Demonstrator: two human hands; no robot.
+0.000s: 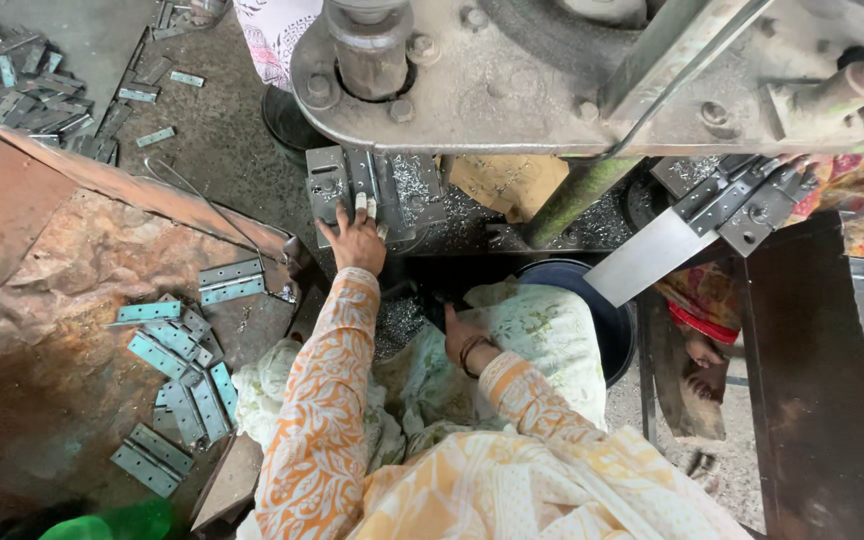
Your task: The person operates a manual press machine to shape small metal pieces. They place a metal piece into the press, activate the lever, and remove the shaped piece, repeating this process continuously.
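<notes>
Fingers (360, 208) of the left hand (355, 240) are laid out flat and pressed onto a small pale metal piece (364, 205) that sits on the die block (372, 190) of the press, directly under the ram (369, 48). No closed grip is seen; the piece is steadied from above rather than pinched. The right hand (462, 338) is rested low in the lap on pale cloth (512, 335), loosely curled, and nothing is seen held in it.

For this seating to be done well, the piece is best pushed square against the block's stops, so that it lies flat and not tilted. Metal filings (414, 190) scattered over the block could lift one edge, so a clean bed is to be judged worthwhile. Fingertips are judged to be at risk while kept under the ram.

A stock of grey hinge leaves (177, 345) is spread on the rusty sheet (62, 300) at the left, within easy reach. Another person's bare foot (704, 352) is seen at the right.
</notes>
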